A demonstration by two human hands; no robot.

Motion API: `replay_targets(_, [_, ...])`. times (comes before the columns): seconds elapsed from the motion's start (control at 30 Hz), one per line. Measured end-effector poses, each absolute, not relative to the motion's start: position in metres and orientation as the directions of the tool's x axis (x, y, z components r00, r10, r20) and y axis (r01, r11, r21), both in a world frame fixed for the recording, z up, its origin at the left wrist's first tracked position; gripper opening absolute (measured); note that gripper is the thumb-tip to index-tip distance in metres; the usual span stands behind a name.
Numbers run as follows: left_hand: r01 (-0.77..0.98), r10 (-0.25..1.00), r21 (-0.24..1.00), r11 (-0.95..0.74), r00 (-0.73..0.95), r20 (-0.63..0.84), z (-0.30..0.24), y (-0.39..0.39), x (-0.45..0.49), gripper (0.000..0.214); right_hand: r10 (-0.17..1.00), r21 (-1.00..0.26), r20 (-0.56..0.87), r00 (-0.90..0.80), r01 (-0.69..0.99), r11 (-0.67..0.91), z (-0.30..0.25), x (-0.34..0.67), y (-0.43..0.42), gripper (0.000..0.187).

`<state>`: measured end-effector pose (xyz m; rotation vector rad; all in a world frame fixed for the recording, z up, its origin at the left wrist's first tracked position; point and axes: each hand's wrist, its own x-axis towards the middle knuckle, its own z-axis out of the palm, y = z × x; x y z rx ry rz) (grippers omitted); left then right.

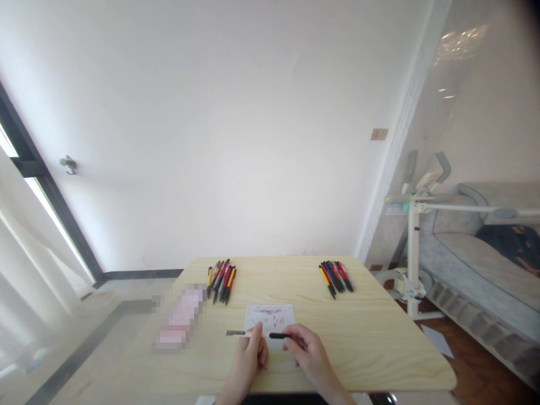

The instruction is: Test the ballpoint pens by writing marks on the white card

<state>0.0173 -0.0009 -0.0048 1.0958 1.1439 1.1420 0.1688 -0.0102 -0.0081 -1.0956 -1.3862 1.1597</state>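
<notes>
Both my hands hold one pen (253, 334) level over a small white paper with scribbles (270, 319) on a light wooden table (379, 349). My left hand (250, 360) pinches the pen's pale left part, with a grey end sticking out to the left. My right hand (306, 351) pinches its black right end. A bundle of several red, yellow and black pens (221, 279) lies at the table's far left. Another bundle of several pens (336, 278) lies at the far right.
A blurred pinkish patch (179, 316) lies on the table's left side. Behind the table is a white wall. A white stand with an arm (415, 247) and a grey sofa (485, 253) are to the right. A window with a dark frame is at left.
</notes>
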Motion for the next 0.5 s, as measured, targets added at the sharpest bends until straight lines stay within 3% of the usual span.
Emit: replay_targets(0.5, [-0.095, 0.992, 0.99, 0.104, 0.087, -0.096, -0.0041, -0.0016, 0.0163, 0.057, 0.99, -0.98, 0.122, -0.076, 0.151, 0.133, -0.0022, 0.164, -0.013, 0.048])
